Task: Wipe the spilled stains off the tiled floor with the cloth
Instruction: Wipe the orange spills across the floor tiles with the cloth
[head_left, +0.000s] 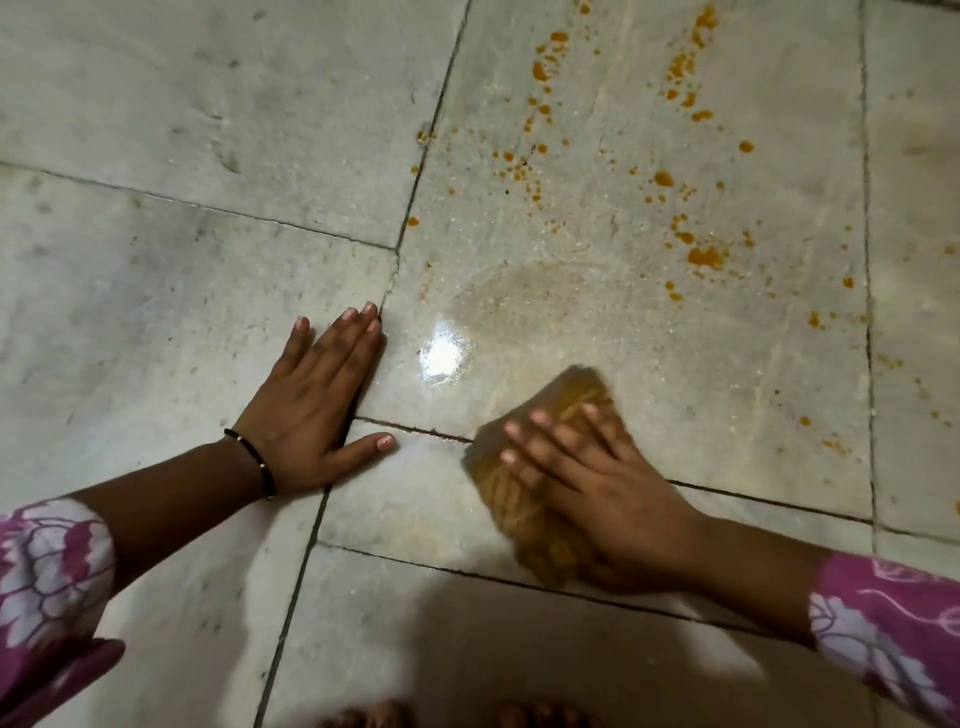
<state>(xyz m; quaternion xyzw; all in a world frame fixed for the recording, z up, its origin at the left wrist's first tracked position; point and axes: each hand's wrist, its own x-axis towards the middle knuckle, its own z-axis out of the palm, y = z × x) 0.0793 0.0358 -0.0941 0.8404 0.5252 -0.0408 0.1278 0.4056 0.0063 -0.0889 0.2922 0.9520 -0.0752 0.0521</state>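
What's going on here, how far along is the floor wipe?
A person presses a yellow-stained folded cloth to the pale tiled floor with the right hand, fingers straight. The left hand rests flat on the floor beside it. A wet smeared patch lies just ahead; many orange spilled stains remain farther out.

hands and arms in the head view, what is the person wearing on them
Both arms end in loose sleeves of purple-pink fabric printed with white flowers: the left sleeve and the right sleeve. The left hand has a thin black cord bracelet with small beads at the wrist. The right hand has no visible jewellery. Fingernails are short and unpainted.
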